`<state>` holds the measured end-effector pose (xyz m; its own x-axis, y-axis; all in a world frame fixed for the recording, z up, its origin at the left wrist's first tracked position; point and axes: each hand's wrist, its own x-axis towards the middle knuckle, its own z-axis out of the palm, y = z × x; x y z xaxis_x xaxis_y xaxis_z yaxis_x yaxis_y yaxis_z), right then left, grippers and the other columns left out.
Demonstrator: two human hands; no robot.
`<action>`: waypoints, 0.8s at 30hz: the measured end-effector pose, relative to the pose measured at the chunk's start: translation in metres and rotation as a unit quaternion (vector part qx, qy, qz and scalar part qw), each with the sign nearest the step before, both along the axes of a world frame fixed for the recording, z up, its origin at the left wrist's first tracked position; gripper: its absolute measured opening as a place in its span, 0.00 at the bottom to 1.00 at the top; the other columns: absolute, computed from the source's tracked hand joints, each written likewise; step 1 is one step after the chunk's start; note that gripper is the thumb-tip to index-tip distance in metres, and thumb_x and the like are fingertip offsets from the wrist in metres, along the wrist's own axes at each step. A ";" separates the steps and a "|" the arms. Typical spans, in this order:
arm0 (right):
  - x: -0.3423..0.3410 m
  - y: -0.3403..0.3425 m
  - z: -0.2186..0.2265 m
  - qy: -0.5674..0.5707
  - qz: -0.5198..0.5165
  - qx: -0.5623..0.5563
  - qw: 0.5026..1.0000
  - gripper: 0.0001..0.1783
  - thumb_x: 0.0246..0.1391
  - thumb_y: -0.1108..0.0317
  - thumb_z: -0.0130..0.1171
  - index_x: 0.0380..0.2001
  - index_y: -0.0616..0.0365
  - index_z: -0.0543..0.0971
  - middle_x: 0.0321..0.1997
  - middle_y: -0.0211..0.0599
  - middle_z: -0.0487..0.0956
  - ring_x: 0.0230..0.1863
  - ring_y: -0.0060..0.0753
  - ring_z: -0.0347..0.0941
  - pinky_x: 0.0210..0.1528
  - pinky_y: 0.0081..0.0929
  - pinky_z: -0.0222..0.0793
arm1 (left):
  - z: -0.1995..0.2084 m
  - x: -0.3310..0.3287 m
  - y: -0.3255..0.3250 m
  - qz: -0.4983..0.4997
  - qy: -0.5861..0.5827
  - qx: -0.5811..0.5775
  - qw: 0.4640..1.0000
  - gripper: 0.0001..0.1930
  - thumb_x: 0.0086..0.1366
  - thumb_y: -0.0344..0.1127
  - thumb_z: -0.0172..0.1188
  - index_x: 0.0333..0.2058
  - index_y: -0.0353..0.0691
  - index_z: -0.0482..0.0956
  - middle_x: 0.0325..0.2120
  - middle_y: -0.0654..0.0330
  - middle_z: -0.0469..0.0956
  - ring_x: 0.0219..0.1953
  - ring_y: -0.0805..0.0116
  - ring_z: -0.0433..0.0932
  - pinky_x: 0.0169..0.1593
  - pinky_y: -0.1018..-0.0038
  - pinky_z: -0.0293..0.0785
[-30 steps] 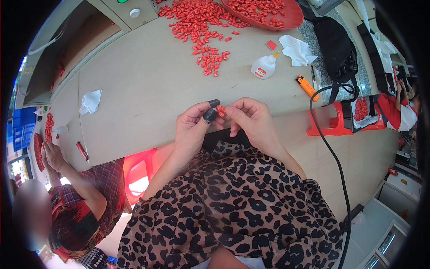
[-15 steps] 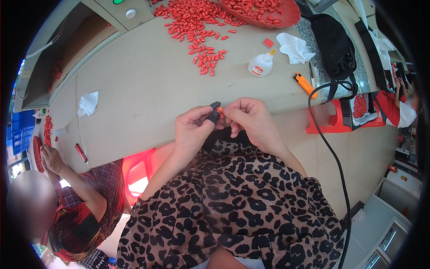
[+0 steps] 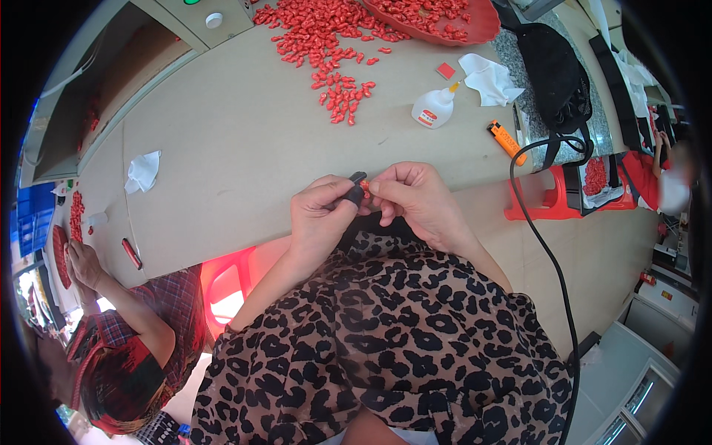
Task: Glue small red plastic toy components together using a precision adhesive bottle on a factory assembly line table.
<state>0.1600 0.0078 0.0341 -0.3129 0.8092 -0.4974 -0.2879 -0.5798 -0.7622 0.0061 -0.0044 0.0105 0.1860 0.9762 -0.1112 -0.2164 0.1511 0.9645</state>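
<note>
Close to the table's near edge, my left hand (image 3: pixel 317 215) wears black finger covers (image 3: pixel 356 194) on its thumb and a finger. A small red piece (image 3: pixel 365 186) with a glossy look is pinched between them, mostly hidden by the fingertips. My right hand (image 3: pixel 420 199) meets it from the right, thumb and forefinger closed together at the piece; whether it grips the piece or something finer is too small to tell. Many similar red pieces (image 3: pixel 326 52) lie in a loose heap farther back.
Behind my hands stand a white glue bottle (image 3: pixel 433 108), an orange cutter (image 3: pixel 506 142), a white cloth (image 3: pixel 490 80) and a red tray (image 3: pixel 482 26) of pieces. A black cable (image 3: pixel 545 248) hangs at right. At left, another person's hand (image 3: pixel 85 265) works near a red-handled tool (image 3: pixel 132 253).
My hands stay nearly in place, with the left fingertips closing slightly around the red piece. The person at left has shifted their head lower and farther left.
</note>
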 end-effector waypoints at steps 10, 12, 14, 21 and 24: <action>-0.005 0.003 0.004 0.039 -0.027 0.004 0.999 0.07 0.47 0.72 0.51 0.27 0.65 0.73 0.24 0.36 0.74 0.18 0.15 0.67 0.21 0.13 0.69 | -0.009 0.000 0.004 0.022 -0.057 0.023 0.998 0.10 0.55 0.21 0.47 0.37 0.29 0.71 0.30 0.57 0.71 0.28 0.73 0.74 0.33 0.82 0.72; -0.005 0.004 0.005 0.031 -0.017 0.015 0.999 0.07 0.47 0.71 0.52 0.27 0.66 0.72 0.23 0.35 0.73 0.19 0.16 0.67 0.22 0.13 0.68 | -0.008 0.000 0.005 0.022 -0.070 0.006 0.997 0.10 0.56 0.22 0.47 0.38 0.30 0.70 0.30 0.57 0.72 0.28 0.73 0.74 0.33 0.82 0.72; -0.006 0.005 0.005 0.020 -0.009 0.030 0.999 0.09 0.47 0.70 0.52 0.27 0.67 0.72 0.23 0.35 0.73 0.20 0.16 0.67 0.22 0.14 0.68 | -0.008 0.000 0.007 0.020 -0.087 -0.006 0.996 0.10 0.57 0.23 0.47 0.39 0.30 0.69 0.31 0.57 0.73 0.29 0.73 0.74 0.34 0.81 0.72; -0.007 0.003 0.003 -0.004 0.001 0.078 0.997 0.09 0.48 0.68 0.52 0.28 0.65 0.71 0.23 0.32 0.72 0.18 0.15 0.66 0.19 0.12 0.66 | -0.002 -0.008 0.012 0.026 -0.157 -0.053 0.986 0.10 0.56 0.23 0.47 0.38 0.29 0.69 0.31 0.56 0.73 0.30 0.74 0.73 0.34 0.80 0.71; 0.005 0.004 -0.002 -0.149 -0.105 0.178 0.967 0.06 0.47 0.70 0.52 0.26 0.63 0.71 0.20 0.28 0.70 0.14 0.11 0.61 0.15 0.10 0.58 | 0.018 -0.013 0.034 0.039 -0.117 -0.082 0.989 0.10 0.53 0.22 0.48 0.36 0.30 0.71 0.30 0.57 0.74 0.26 0.74 0.72 0.32 0.81 0.70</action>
<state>0.1647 0.0113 0.0323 -0.0092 0.9756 -0.2194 -0.1073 -0.2191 -0.9698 -0.0069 0.0299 0.0287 0.1495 0.9612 -0.2320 -0.4475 0.2750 0.8509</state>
